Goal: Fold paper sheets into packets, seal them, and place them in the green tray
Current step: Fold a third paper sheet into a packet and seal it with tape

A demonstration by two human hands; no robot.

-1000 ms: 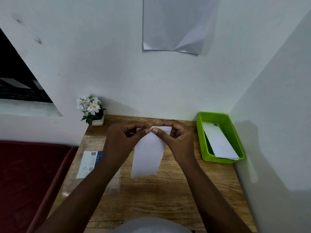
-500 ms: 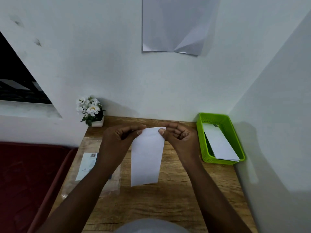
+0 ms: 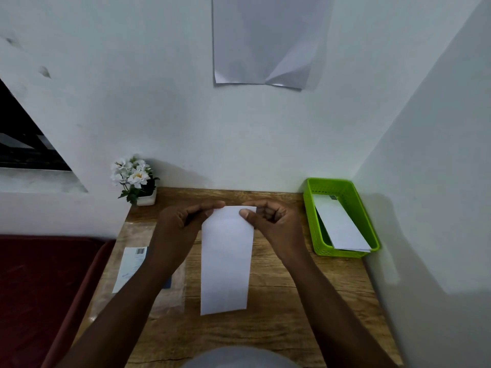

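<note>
Both forearms reach forward from the near edge of the wooden table and angle inward, so the two hands meet at the far end of a folded paper packet. The left hand comes in from the left with its back turned up; its fingers stretch toward the right and close on the packet's far left corner, pinching it, though the thumb is hidden underneath. The right hand comes in from the right with its fingers curled; its thumb lies on top of the paper near the far right corner and pinches that corner against the curled fingers. Each hand is therefore grasping the packet, neither is released.

The packet is a long white strip running from far to near between the two forearms. Whether it rests on the wood or hangs just above it cannot be told.

At the far right corner of the table sits the green tray, with a white packet lying inside it at a slant. A small pot of white flowers stands at the far left corner. Left of the held packet, partly under the left forearm, lies a clear plastic bag with a white label. A sheet of paper hangs on the wall above.
</note>
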